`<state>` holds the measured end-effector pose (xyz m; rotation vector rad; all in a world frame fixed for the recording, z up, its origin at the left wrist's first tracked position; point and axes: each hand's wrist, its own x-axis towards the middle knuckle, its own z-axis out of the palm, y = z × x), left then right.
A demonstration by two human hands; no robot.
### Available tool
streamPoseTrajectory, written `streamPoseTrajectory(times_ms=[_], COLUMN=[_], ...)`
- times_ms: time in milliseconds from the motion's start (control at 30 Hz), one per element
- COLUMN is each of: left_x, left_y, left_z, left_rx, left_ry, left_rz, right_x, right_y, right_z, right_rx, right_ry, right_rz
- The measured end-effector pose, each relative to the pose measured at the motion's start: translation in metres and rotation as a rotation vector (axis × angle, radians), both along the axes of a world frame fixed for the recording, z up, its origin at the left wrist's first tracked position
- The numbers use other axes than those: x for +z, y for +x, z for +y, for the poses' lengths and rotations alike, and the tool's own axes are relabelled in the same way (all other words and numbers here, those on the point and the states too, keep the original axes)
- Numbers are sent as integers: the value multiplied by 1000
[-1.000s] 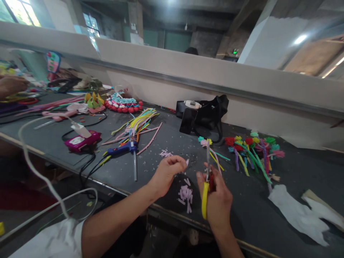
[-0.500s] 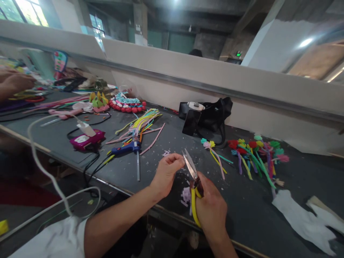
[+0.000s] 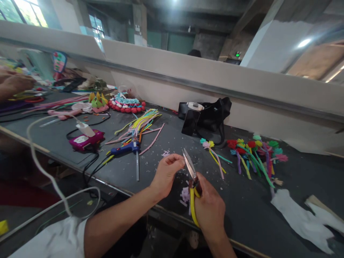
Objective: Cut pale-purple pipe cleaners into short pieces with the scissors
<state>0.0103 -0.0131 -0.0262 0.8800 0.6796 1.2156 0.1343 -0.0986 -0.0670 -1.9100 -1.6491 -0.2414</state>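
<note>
Yellow-handled scissors are gripped in my right hand, their blades pointing up and away from me. My left hand is pinched closed right beside the blade tips; whatever its fingertips hold is too small to make out. Under the scissors, near the table edge, lies a small heap of short lilac cut pieces. A few more lilac pieces rest just beyond my left hand, amid pale scattered scraps.
A blue glue gun lies left of my hands, by a bundle of fuzzy coloured stems. Fuzzy flowers lie right. A black bag with a phone stands behind. Another person's hands are far left.
The scissor blades have closed together, and my right hand has shifted slightly left. My left hand keeps its pinch in the same place.
</note>
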Motion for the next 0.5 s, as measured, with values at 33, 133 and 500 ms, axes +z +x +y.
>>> streamPoseTrajectory(times_ms=[33,133,500], left_x=[0,2,-1], left_y=[0,0,-2], left_z=[0,-1,6], left_rx=[0,-4,30], left_ry=[-2,-2,61], left_rz=[1,-3,58], right_x=[0,0,5], right_y=[0,0,8], right_z=[0,0,6], right_rx=[0,4,-73], right_ry=[2,18,111], right_rz=[-4,-31,145])
